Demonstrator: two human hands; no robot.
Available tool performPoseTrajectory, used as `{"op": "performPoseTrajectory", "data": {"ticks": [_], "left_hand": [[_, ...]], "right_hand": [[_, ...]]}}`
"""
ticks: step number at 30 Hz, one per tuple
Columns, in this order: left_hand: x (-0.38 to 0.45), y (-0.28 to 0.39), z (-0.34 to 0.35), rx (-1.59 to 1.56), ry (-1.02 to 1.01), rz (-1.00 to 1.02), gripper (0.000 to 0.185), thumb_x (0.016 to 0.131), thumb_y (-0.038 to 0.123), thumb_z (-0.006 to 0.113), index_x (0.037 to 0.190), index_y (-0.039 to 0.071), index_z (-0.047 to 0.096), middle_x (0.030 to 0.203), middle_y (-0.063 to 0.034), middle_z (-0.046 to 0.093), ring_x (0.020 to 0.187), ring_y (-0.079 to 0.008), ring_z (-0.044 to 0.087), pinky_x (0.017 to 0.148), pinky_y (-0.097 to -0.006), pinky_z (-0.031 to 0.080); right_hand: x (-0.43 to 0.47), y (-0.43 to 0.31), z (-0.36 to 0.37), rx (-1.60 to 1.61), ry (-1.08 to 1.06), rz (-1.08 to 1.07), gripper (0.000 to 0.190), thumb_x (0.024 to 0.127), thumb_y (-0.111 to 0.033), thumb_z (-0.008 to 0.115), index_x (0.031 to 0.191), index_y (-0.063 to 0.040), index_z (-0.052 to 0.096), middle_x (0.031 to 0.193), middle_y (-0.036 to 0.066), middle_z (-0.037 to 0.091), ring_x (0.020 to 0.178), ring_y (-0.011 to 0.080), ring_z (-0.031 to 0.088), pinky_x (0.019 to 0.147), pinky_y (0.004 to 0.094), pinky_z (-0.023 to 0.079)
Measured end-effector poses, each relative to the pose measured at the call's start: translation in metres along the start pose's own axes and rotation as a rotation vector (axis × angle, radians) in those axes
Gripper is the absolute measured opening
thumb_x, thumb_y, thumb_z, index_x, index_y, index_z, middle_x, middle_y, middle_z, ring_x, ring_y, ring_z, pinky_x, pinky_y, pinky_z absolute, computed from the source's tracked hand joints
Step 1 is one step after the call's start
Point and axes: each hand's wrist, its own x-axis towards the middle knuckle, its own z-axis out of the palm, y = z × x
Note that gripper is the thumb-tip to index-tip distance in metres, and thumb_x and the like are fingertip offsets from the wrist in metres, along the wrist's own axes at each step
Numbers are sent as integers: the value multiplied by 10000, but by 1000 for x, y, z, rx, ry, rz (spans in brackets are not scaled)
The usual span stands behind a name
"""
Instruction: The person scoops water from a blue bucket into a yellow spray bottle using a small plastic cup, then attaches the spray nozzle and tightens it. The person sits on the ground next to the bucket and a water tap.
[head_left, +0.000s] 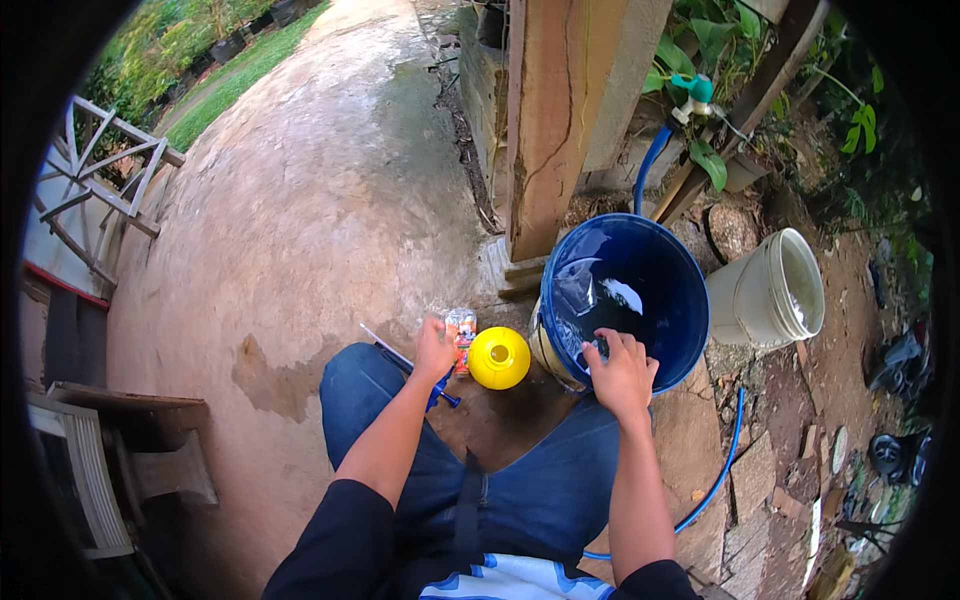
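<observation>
My left hand (435, 349) is beside a colorful printed plastic packet (461, 334) on the ground; whether its curled fingers grip anything cannot be made out. Partly hidden below that hand lies a blue sprayer pump head (444, 394), with a thin wand (382, 341) reaching out to the left. A yellow plastic sprayer bottle (498, 360) stands upright between my knees, its round mouth uncapped. Over the near rim of a blue bucket (700, 300) hangs my right hand (624, 369), fingers bent and apart, with nothing visible in them. The bucket holds water with bright reflections (622, 295).
A whitish bucket (739, 292) stands tilted right of the blue one. A blue hose (651, 169) runs down from a green-handled tap (694, 90); more hose (720, 480) curves along the ground. Behind the buckets rises a wooden post (555, 127). A wooden chair (161, 465) sits at left.
</observation>
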Motion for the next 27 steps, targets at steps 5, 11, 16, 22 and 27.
{"op": "performPoseTrajectory", "data": {"ticks": [5,11,16,22,27], "left_hand": [[-8,-18,16,766,-406,-336,690,957,292,802,1580,71,603,1712,-245,465,1622,-477,334,1294,-571,275],[-4,-30,25,909,-703,-423,674,876,181,821,1532,101,687,1733,-198,467,1643,-420,344,1254,-529,289],[-11,-20,19,804,-612,-407,622,900,206,843,1504,137,710,1632,-147,566,1558,-358,481,1248,-534,325],[11,9,-18,966,-211,99,252,901,176,807,1150,146,837,1396,-62,690,1267,-269,700,1082,-474,483],[22,65,-93,1064,138,726,95,878,146,741,866,138,835,1129,-27,668,1111,-210,656,942,-385,484]], "right_hand": [[1,1,0,-31,-29,1,483,1044,-538,665,1398,-218,736,1449,89,686,1418,292,575,1167,555,371],[2,4,1,-26,-35,4,477,1041,-532,677,1384,-210,754,1449,73,682,1425,284,575,1194,555,365],[1,6,1,-10,-32,-7,444,1034,-515,695,1347,-209,773,1437,67,692,1415,288,584,1189,542,372],[1,3,4,27,46,8,394,1004,-490,735,1259,-198,805,1375,72,727,1356,298,621,1174,516,383],[2,-8,-5,378,216,-70,256,940,-249,830,1132,-83,792,1211,126,763,1202,344,689,1070,478,486]]}}
